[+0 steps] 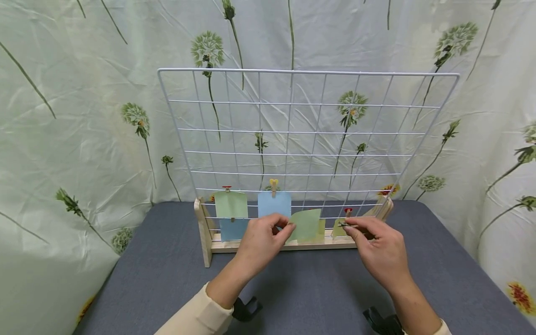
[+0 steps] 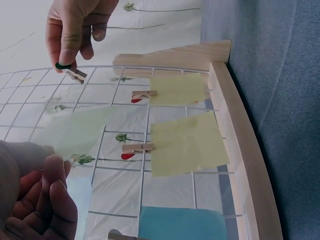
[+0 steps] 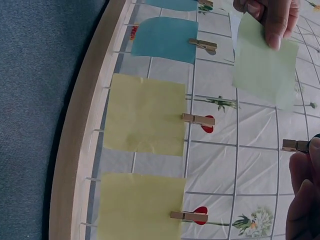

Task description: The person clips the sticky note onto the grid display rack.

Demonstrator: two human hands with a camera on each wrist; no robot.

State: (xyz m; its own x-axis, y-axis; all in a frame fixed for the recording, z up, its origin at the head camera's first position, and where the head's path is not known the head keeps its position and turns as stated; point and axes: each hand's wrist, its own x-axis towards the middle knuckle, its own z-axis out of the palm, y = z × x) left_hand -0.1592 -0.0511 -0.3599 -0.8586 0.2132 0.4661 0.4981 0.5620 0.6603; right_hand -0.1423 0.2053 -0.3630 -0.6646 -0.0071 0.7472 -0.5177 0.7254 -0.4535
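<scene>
My left hand [image 1: 264, 237] pinches a pale green paper note [image 3: 265, 65] by its edge and holds it up in front of a white wire grid [image 1: 310, 72]. Between thumb and fingertips, my right hand [image 1: 381, 251] grips a small wooden clothespin [image 3: 295, 145] with a dark green decoration, to the right of that note. Two yellow notes [image 3: 145, 115] hang low on the grid from clothespins with red hearts [image 3: 200, 120]. Farther left hang another green note [image 1: 231, 204], a light blue note [image 1: 274, 200] under a yellow-topped clothespin, and a darker blue note [image 1: 232, 230].
The grid leans back in a wooden stand [image 1: 205, 232] on a table with a dark blue-grey cloth [image 1: 167, 288]. Behind it hangs a white curtain [image 1: 104, 139] printed with dandelions. Black straps [image 1: 247, 309] show by both wrists.
</scene>
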